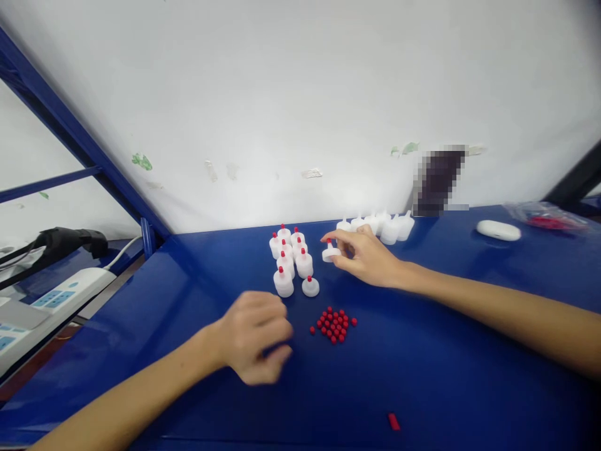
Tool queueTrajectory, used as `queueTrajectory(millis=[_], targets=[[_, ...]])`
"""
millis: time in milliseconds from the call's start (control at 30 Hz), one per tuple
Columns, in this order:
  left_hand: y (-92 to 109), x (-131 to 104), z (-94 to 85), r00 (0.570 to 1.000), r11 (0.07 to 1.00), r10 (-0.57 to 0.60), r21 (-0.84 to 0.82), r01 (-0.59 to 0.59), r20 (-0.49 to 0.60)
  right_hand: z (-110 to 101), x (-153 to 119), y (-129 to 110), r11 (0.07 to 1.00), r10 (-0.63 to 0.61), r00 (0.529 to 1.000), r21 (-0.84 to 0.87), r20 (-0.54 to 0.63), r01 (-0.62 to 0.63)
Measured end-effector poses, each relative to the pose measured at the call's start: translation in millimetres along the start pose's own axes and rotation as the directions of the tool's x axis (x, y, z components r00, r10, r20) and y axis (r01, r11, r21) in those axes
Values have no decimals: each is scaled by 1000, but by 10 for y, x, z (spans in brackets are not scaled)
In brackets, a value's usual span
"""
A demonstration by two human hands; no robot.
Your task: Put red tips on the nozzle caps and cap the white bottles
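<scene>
My right hand [366, 254] pinches a white nozzle cap [331, 255] with a red tip between thumb and fingers, raised a little above the blue table [451, 376]. A similar nozzle cap [310, 288] lies to its lower left. Beside it stand small white bottles [284, 285] in two rows, each topped by a red tip. My left hand [258, 338], slightly blurred, hovers in front of them with curled fingers; what they hold, if anything, is hidden. Several small red tips [334, 324] lie loose in a cluster to the right of my left hand.
Behind my right hand, several white bottles with bare nozzles [389, 230] stand near the wall. Farther right lie a white oval case [498, 230] and a clear bag with red contents [551, 220]. A red piece [394, 421] lies near the front. A power strip [61, 297] is at left.
</scene>
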State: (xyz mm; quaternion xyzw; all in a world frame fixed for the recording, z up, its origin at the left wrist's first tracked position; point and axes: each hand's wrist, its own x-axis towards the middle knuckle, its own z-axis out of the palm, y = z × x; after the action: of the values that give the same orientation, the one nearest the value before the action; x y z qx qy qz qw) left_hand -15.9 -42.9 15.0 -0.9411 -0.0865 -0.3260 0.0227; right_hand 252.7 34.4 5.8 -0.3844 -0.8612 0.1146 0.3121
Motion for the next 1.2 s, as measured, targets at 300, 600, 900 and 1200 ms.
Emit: queueTrajectory(millis=[300,600,900,1200], targets=[[317,229,208,988,995,-4,-97,20,157,97,-54,-51,986,45,999,162,1,-45],[463,213,302,933,980,44,-197,29,356,202,-111,-85,970,-140,987,190,-74,152],[439,185,329,938,971,37,-233,48,346,272,-192,-139,905,-386,903,115,-187,411],[402,165,281,943,963,2,-256,88,334,232,-252,-155,832,-555,832,-12,-26,555]])
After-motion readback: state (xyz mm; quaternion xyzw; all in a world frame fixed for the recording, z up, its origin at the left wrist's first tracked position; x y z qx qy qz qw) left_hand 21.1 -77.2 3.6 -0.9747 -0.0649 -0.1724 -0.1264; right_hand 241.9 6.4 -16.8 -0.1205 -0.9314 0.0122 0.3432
